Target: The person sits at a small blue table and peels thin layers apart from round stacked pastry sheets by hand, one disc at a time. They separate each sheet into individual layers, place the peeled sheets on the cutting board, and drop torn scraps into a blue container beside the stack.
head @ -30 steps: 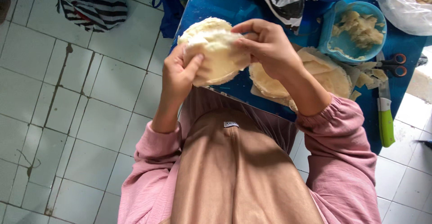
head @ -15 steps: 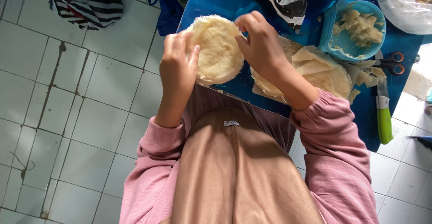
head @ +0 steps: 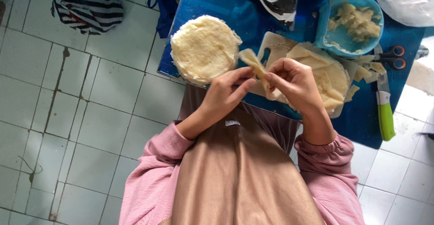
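A clear plastic bag lies at the blue worktop's far right corner; a small white label sits on the brown garment, just below the worktop's near edge.

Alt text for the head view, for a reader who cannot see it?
Both hands, left hand and right hand, pinch a thin pale dough strip above a blue table. A round pale dough disc lies left of them, a tub of filling beyond.

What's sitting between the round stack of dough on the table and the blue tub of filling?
In the head view, between the round stack and the blue tub: bare blue tabletop and a white cutting board's handle end.
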`<state>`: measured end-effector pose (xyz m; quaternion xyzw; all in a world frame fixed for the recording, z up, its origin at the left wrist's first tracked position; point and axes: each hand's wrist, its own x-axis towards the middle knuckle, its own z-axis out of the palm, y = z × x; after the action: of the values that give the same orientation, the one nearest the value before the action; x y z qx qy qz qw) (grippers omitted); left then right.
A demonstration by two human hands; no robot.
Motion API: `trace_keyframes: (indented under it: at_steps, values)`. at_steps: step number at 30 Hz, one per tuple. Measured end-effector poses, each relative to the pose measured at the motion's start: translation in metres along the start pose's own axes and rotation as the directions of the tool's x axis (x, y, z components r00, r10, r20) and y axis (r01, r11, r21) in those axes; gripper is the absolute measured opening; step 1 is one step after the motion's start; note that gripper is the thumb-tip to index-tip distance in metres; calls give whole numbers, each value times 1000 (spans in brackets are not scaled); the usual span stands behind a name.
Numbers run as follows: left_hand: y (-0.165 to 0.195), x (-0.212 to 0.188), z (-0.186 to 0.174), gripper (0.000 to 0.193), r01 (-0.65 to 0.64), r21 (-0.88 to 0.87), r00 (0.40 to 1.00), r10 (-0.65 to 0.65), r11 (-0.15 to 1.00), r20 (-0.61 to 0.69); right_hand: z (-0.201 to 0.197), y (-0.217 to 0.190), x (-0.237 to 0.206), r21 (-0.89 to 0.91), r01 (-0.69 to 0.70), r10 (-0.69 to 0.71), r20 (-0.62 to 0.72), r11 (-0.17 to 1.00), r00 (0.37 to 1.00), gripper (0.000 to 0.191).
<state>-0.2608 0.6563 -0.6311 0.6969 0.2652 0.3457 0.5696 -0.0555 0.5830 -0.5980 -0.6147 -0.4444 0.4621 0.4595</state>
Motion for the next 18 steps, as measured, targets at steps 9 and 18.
trace_keyframes:
  at_steps: [9, 18]
  values:
    - [-13, 2, 38, 35, 264, -451, 961, -191, 853, 201, -8, 25, -22, 402, 33, -6, -68, 915, 998, 11]
    - [-23, 8, 44, 18, 399, -674, 912, -347, 621, 219, 4, 35, -42, 31, 195, -192, -81, 980, 978, 16]
